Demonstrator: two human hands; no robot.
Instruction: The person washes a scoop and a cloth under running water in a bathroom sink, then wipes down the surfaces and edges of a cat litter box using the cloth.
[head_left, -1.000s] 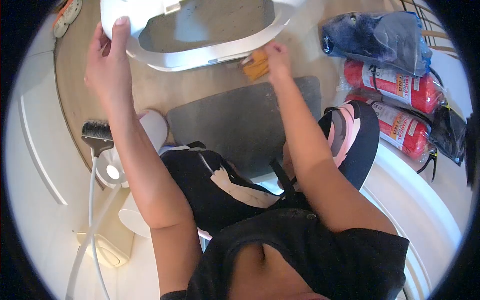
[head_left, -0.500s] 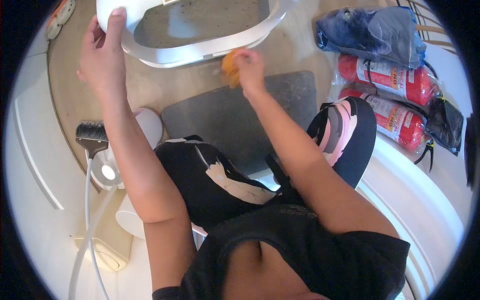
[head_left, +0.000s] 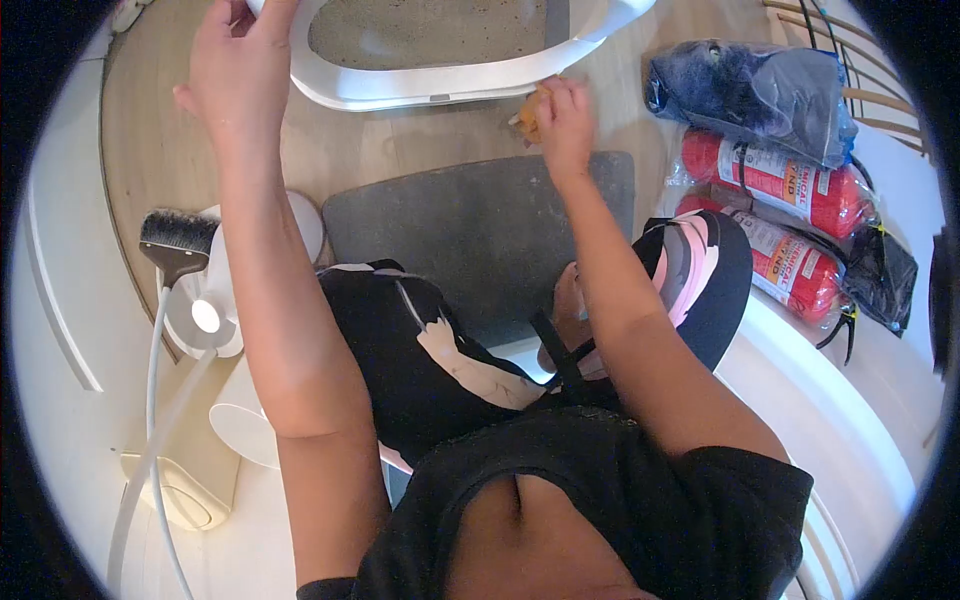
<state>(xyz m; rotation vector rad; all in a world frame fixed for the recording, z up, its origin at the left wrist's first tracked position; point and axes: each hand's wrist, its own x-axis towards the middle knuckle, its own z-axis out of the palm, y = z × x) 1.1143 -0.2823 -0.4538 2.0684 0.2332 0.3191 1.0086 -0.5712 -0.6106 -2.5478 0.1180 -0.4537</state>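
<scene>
A white oval-rimmed frame (head_left: 440, 84) is at the top of the view, with a dusty, speckled grey surface (head_left: 425, 35) inside its rim. My left hand (head_left: 243, 65) grips the frame's upper left edge, its fingertips partly cut off by the top of the view. Below the rim's right part, my right hand (head_left: 567, 125) is closed on an orange-yellow cloth (head_left: 527, 118), near the wooden floor (head_left: 360, 150). Beneath that hand lies a dark grey mat (head_left: 440, 225).
Two wrapped red fire extinguishers (head_left: 825, 195) and a blue plastic-wrapped package (head_left: 745, 95) stand on the right. At the left are a black brush (head_left: 180, 235) with a white hose (head_left: 152, 400), and a cream bin (head_left: 190, 485). A curved white edge runs at lower right.
My right hand moved left with the cloth, then back right and up towards the rim. The frame and my left hand have shifted up and right in the view.
</scene>
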